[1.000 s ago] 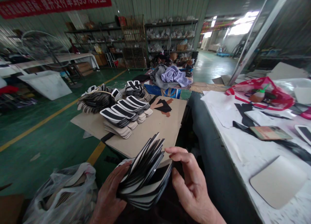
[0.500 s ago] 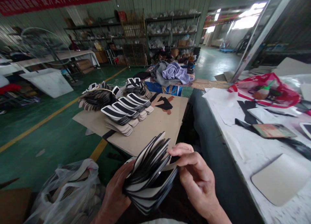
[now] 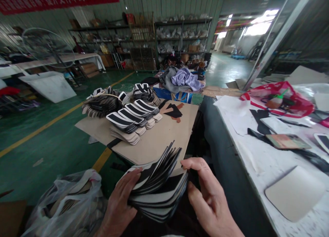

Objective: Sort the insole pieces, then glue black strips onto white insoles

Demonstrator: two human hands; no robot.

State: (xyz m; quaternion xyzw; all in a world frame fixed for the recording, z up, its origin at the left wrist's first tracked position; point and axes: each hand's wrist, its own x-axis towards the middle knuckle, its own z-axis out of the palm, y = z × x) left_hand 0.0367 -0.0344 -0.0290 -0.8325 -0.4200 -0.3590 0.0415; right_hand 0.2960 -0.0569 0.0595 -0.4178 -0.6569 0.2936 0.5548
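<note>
A thick stack of flat black-and-white pieces sits low in the middle of the view, fanned open at its upper edge. My left hand grips the stack's left side from below, thumb laid across the top piece. My right hand curls round the right edge, with its fingertips on the fanned pieces. Beyond the stack lies a brown cardboard sheet bearing several neat piles of the same pieces.
A clear plastic bag holding more pieces sits at lower left on the green floor. At right stands a white worktable with a pale pad, black scraps, a phone and a red bag. Shelves line the back wall.
The fanned upper pieces have shifted slightly as my right fingers moved along their edge. The stack has dropped a little lower in view. Both hands keep their hold.
</note>
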